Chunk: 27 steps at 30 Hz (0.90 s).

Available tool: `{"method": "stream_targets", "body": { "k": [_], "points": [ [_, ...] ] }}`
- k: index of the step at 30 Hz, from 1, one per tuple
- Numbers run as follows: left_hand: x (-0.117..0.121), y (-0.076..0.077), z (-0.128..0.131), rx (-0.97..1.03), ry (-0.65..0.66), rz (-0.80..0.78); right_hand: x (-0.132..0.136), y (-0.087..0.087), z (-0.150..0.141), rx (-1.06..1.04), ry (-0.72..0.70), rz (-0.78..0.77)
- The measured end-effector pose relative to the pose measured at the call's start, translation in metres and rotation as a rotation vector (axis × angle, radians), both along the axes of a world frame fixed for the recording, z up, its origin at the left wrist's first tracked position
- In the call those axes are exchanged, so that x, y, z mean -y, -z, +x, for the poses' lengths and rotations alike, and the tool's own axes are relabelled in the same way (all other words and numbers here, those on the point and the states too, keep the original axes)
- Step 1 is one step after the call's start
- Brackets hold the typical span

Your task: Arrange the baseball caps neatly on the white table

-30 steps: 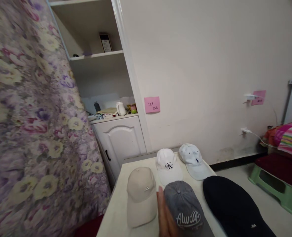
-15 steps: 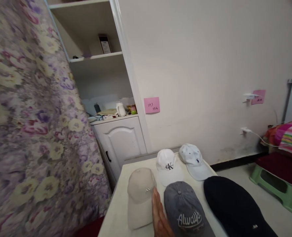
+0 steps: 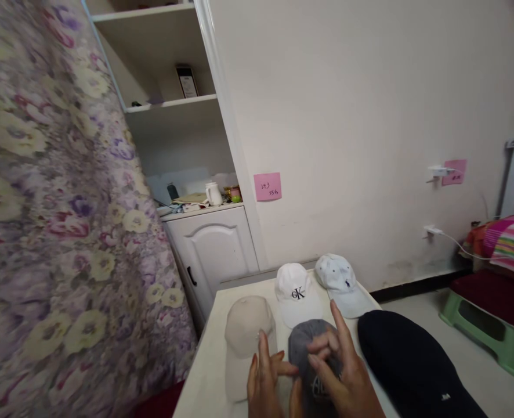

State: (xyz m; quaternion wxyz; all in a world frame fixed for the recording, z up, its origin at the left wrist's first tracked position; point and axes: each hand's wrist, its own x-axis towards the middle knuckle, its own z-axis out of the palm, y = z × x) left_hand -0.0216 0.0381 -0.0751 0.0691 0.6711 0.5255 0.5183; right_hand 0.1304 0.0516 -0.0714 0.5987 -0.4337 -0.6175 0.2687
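Note:
My left hand (image 3: 268, 380) is raised over the edge of the beige cap (image 3: 248, 325), its fingers apart and nothing held. Above the grey cap (image 3: 304, 337) with white lettering is my right hand (image 3: 346, 371), index finger pointing up and the other fingers loosely bent. It is empty too, and it hides part of that lettering. A white cap (image 3: 295, 284) with black letters and a pale blue cap (image 3: 336, 278) with a small dark emblem sit at the back. To the right lies a black cap (image 3: 407, 354).
The caps rest on a cream table (image 3: 216, 331) against the wall. A floral curtain (image 3: 74, 232) hangs on the left, beside a white cabinet (image 3: 216, 249) with open shelves. On the right are a green stool (image 3: 492, 342) and a charger with a cable (image 3: 433, 230).
One hand stood edge-on between the beige and grey caps; now two hands are up with fingers spread, the right over the grey cap. The caps have stayed in place.

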Motion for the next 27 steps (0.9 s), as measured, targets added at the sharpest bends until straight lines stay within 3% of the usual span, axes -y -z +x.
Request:
{"method": "stream_targets", "body": {
  "k": [5, 10, 15, 21, 27],
  "points": [
    [-0.011, -0.001, -0.009, -0.341, -0.155, 0.073, 0.001, -0.001, 0.006, 0.222, 0.16, -0.007],
    [-0.014, 0.005, -0.022, -0.484, -0.167, -0.085, -0.002, 0.005, 0.017, 0.379, 0.251, 0.059],
    [-0.015, -0.007, -0.032, -0.467, -0.112, -0.304, -0.005, 0.008, 0.026, 0.423, 0.293, 0.064],
    [-0.014, -0.01, -0.027, -0.342, -0.086, -0.294, -0.006, 0.007, 0.027, 0.394, 0.274, 0.092],
    [-0.011, -0.016, -0.023, -0.211, -0.042, -0.281, -0.005, 0.007, 0.028, 0.348, 0.253, 0.027]
  ]
}}
